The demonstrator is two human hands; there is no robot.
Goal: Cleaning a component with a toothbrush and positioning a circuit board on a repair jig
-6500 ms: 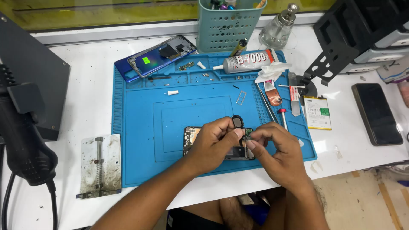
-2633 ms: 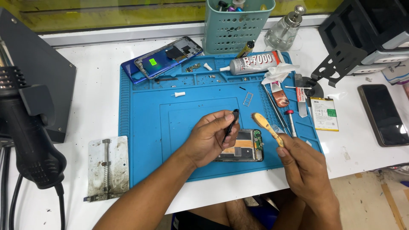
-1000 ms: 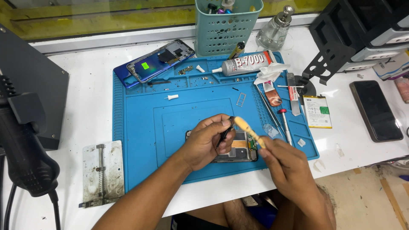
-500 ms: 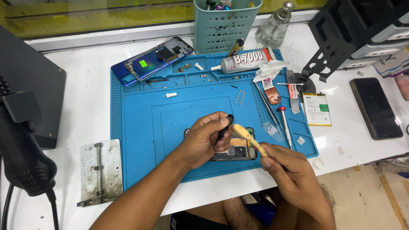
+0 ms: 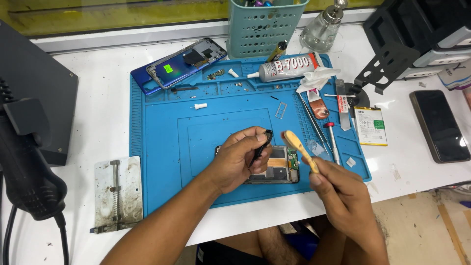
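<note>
1. Opened phone (image 5: 274,167) lies flat on the blue mat (image 5: 162,147), near the mat's front edge, its insides facing up. The mat sits on the white worktop (image 5: 98,98).
2. Left hand (image 5: 240,159) rests on the phone's left half. Thumb and forefinger are closed on a thin black strip (image 5: 261,146), which rises at a slant from the phone body. Its lower end is hidden by the hand; cannot tell whether it is attached.
3. Right hand (image 5: 343,196) hovers off the phone's right edge, clear of it. Its fingers are wrapped tight round the handle of a tan-headed brush (image 5: 299,147). The brush head points up and left and is in the air, just beside the phone's top right corner, touching nothing.
4. Judgement, doing this step well: keep the left hand pinning the phone so it cannot slide, and hold the black strip lifted without pulling hard, since a thin flex part would likely tear or crease.
5. Judgement: bring the brush down lightly, short strokes, angled away from the green board section at the phone's right end.
6. Relative position: the phone lies under the left fingers and below-left of the brush head; the strip is between the left fingertips, near the brush head but apart from it.
7. Nearby: glue tube (image 5: 289,68), tweezers (image 5: 311,120) and a loose battery (image 5: 370,126), well apart from both hands.
</note>
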